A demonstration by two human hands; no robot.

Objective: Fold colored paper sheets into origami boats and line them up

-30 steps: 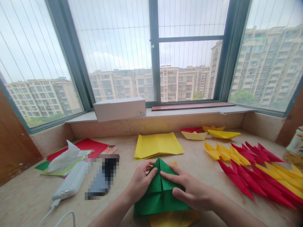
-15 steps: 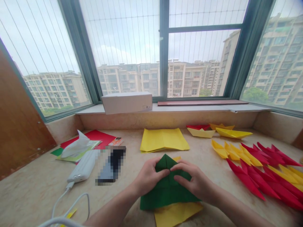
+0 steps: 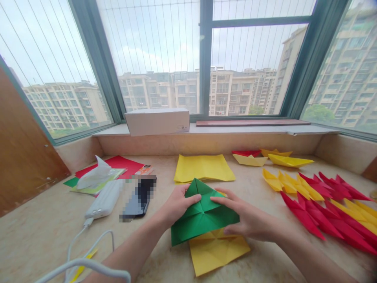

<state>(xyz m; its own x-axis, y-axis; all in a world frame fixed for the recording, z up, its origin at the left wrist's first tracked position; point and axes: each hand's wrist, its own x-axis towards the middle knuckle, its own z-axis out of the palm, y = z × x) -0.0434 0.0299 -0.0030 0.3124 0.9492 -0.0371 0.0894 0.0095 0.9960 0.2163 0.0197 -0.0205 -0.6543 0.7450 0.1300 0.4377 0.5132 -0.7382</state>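
A creased sheet of green paper (image 3: 200, 220) is held up in front of me, its top corner pointing away. My left hand (image 3: 182, 204) grips its left edge, thumb on the upper face. On the right edge my right hand (image 3: 238, 210) pinches it between the fingers above and the thumb below. Under the green sheet a creased yellow sheet (image 3: 219, 255) lies on the tabletop, partly covered. Just beyond my hands is a stack of yellow paper (image 3: 204, 167).
Folded yellow boats (image 3: 291, 162) and several rows of red folded pieces (image 3: 312, 218) lie at the right. At the left are a white power bank (image 3: 103, 202) with a cable, a phone (image 3: 141, 196), a tissue pack (image 3: 97, 181) and red paper (image 3: 123, 163). A white box (image 3: 157, 122) stands on the sill.
The green sheet has been raised and tilted, its top corner shifting left and away. My right hand has slid to its right edge, uncovering more of the yellow sheet. The view has tipped slightly down.
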